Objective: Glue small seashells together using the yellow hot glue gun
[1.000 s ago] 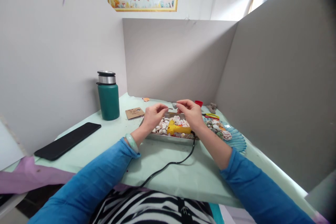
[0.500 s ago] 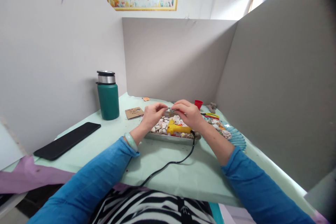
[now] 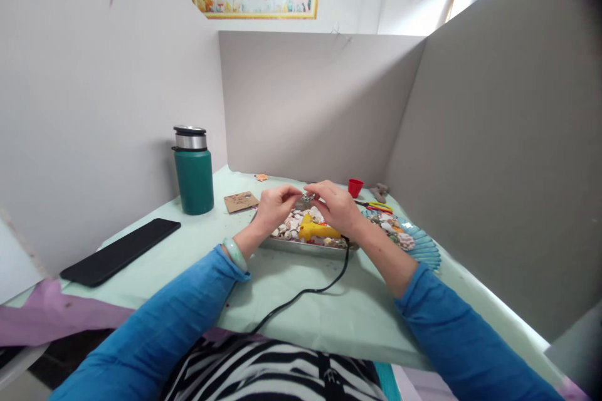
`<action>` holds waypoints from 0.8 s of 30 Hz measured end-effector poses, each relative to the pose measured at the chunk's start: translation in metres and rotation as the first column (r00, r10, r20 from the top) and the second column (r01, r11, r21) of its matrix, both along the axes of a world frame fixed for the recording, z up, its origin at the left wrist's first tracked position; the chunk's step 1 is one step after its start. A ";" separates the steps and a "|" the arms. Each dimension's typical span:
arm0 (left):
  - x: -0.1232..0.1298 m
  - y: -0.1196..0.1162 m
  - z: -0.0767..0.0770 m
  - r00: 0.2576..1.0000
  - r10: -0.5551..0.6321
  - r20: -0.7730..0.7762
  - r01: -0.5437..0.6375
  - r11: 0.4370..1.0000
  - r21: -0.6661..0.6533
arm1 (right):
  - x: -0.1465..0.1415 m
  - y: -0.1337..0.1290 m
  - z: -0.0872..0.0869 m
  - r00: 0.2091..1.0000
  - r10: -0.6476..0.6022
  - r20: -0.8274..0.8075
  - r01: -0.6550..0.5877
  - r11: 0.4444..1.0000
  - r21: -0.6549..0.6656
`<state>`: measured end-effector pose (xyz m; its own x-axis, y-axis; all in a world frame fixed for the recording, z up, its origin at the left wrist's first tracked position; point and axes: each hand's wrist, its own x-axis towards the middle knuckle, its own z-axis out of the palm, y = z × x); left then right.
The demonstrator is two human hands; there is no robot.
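Over the far part of a metal tray (image 3: pixel 305 249), my left hand (image 3: pixel 278 205) is closed in a pinch; what its fingertips hold is too small to make out. Close beside it, my right hand (image 3: pixel 336 205) curves over the tray with thumb and forefinger drawn near each other. Whether anything sits between those fingers is unclear. Many pale seashells (image 3: pixel 289 224) fill the tray. On top of them lies a yellow hot glue gun (image 3: pixel 320 230), its black cord (image 3: pixel 308 291) running toward me across the table.
A blue shell-shaped plate (image 3: pixel 426 250) with shells stands right of the tray, near yellow-handled pliers (image 3: pixel 379 207) and a red cup (image 3: pixel 355 187). Leftward are a brown card (image 3: pixel 240 202), a green bottle (image 3: pixel 194 178) and a black phone (image 3: pixel 121 252). Grey partitions (image 3: pixel 320 106) enclose the table.
My right hand has shifted slightly, its fingers lifting and turning a little above the tray. My left hand stays nearly in place, still pinching.
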<state>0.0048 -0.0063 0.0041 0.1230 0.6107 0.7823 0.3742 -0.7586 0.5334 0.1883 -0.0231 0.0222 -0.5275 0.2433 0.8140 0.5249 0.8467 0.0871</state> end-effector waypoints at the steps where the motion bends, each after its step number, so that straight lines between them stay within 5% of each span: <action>1: 0.000 0.000 0.000 1.000 0.002 -0.003 -0.002 1.000 0.004 | 0.000 0.000 0.000 1.000 -0.003 0.000 0.003 1.000 -0.003; 24: -0.003 0.001 0.000 0.999 -0.035 -0.033 0.034 0.999 -0.033 | 0.000 0.000 -0.001 1.000 -0.015 0.011 0.015 1.000 0.019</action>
<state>0.0022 -0.0055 0.0042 0.1703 0.6310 0.7569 0.3667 -0.7535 0.5457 0.1878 -0.0233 0.0209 -0.5330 0.2360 0.8125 0.5364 0.8369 0.1088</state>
